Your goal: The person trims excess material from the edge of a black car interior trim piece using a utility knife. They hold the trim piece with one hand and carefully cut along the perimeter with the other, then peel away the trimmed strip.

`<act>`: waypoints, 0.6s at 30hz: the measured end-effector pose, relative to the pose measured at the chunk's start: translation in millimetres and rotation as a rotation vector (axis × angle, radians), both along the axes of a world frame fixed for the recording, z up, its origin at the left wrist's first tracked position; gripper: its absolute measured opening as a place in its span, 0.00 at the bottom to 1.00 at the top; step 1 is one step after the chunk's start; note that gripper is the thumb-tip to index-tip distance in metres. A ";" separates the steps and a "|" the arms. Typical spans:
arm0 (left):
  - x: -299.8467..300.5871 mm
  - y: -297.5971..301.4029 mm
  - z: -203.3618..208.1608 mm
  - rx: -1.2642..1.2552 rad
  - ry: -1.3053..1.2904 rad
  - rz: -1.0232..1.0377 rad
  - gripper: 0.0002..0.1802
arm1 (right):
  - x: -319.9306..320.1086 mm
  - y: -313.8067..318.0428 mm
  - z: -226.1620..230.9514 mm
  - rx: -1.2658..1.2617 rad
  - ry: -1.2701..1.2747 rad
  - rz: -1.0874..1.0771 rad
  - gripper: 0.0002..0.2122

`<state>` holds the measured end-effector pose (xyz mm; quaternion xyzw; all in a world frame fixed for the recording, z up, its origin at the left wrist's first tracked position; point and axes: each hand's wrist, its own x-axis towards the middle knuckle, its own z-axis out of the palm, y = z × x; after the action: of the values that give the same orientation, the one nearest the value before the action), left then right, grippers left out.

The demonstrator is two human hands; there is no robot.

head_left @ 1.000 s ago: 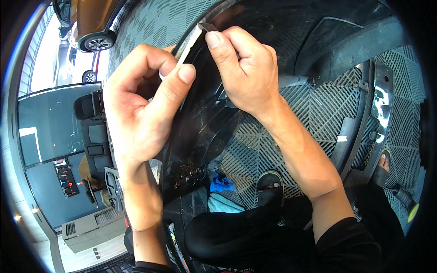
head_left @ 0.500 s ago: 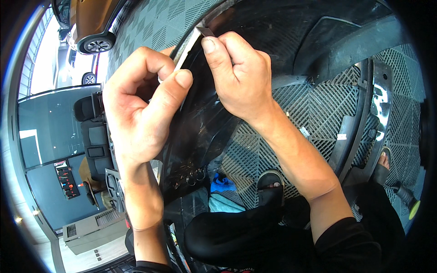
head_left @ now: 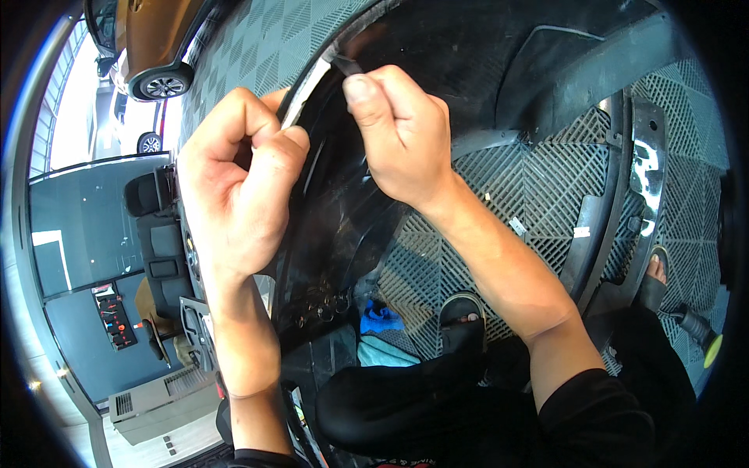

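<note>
A large curved black car panel (head_left: 437, 70), which looks like a bumper cover, spans the upper middle. A pale strip (head_left: 310, 87) runs along its rim. My left hand (head_left: 238, 183) is closed around that rim, with the thumb on the near side just below the strip and the other fingers partly hidden behind. My right hand (head_left: 406, 132) is closed in a pinch on a small dark flat piece (head_left: 345, 64), whose tip meets the rim at the strip's upper end. Whether that piece is a blade or a strip of trim, I cannot tell.
Below lie a blue cloth (head_left: 381, 317) and a teal cloth (head_left: 386, 351) on grey grid floor tiles (head_left: 515, 187). Another long black car part (head_left: 646, 156) stands at right, near a tool with a yellow pad (head_left: 711, 351). A brown car (head_left: 160, 39) is parked far left.
My right hand has shifted slightly left and down, and more of the dark piece shows. My left thumb has slid left and down along the rim. The view has shifted a little.
</note>
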<state>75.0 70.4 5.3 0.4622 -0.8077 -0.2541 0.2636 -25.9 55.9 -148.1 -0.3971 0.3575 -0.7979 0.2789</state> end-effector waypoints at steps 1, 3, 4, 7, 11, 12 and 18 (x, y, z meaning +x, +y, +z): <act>0.5 0.4 1.1 -0.020 -0.026 0.009 0.12 | 1.8 -0.7 -3.5 -0.006 -0.038 -0.004 0.12; 0.5 -1.2 1.8 -0.018 -0.020 -0.010 0.12 | 3.6 -4.6 -7.9 -0.048 -0.040 -0.055 0.13; 1.1 -1.8 1.0 -0.014 -0.017 -0.018 0.13 | 4.6 -6.2 -8.8 -0.064 -0.041 -0.055 0.13; 3.1 -2.0 -1.1 0.002 0.016 -0.024 0.13 | 8.5 -10.6 -7.4 -0.098 -0.041 -0.062 0.13; 4.5 -2.8 -2.0 -0.006 0.015 -0.031 0.13 | 10.2 -13.1 -6.0 -0.107 -0.039 -0.078 0.12; 5.1 -2.7 -1.9 0.001 0.023 -0.033 0.13 | 10.5 -12.9 -6.0 -0.108 -0.037 -0.079 0.12; 3.3 5.5 0.5 0.025 0.047 -0.035 0.13 | 12.3 -6.1 0.4 -0.064 -0.003 -0.160 0.13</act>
<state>78.3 75.9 5.7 0.4452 -0.8059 -0.2794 0.2724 -13.7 49.8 -147.7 -0.3748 0.3621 -0.8292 0.2021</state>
